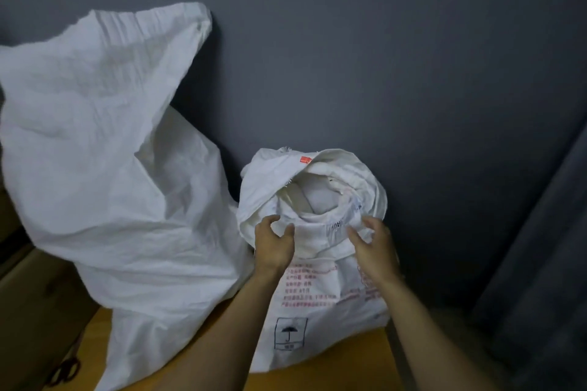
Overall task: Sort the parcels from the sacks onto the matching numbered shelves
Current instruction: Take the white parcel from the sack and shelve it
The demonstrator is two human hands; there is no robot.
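Note:
Two white woven sacks stand against a grey wall. The small sack (317,305) at centre has its mouth rolled down and open, with red print and an umbrella mark on its front. Inside its mouth a pale grey parcel (319,198) shows. My left hand (275,243) is at the near left rim of the mouth, thumb and fingers curved around a fold of the fabric. My right hand (374,247) is at the near right rim, fingers spread and half curled against the rolled edge. The large sack (104,168) stands taller on the left, its top crumpled.
A yellow-brown floor surface (343,368) lies under the sacks. A dark grey curtain (546,263) hangs at the right. Brown cardboard (35,301) sits at the lower left beside the large sack. No shelves are in view.

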